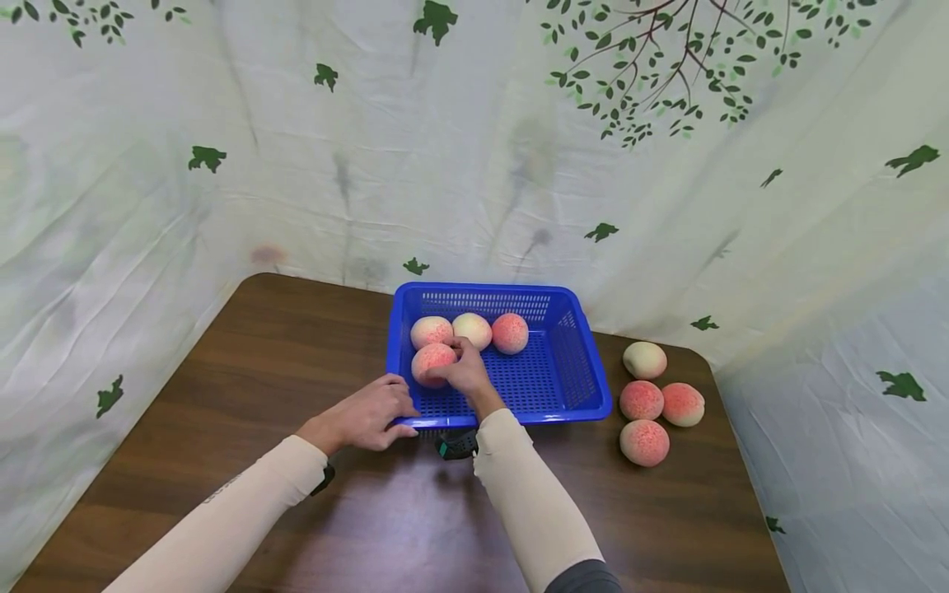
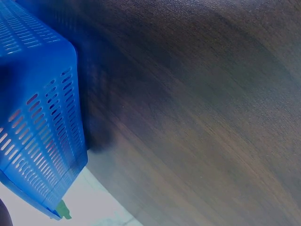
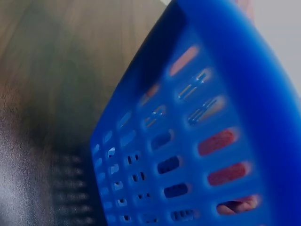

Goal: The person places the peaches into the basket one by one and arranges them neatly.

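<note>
A blue plastic basket (image 1: 544,416) with slotted walls stands on the table. At its front left corner, my left hand (image 1: 374,412) holds the rim, fingers over the edge and thumb outside. My right hand (image 1: 469,371) reaches over the front rim and grips a pink peach (image 1: 432,365) in the left part of the basket. Behind it sit a pale pink peach (image 1: 432,331), a cream peach (image 1: 472,331) and another pink peach (image 1: 510,333), in a row. Basket walls fill much of both wrist views; through the slots in the right wrist view, fingertips (image 3: 237,205) show.
Right of the basket, several peaches lie on the brown wooden table (image 1: 296,354): a cream peach (image 1: 645,360) at the back, pink peaches (image 1: 642,400) nearer. A pale curtain (image 1: 445,165) with printed leaves hangs behind the table and along its sides.
</note>
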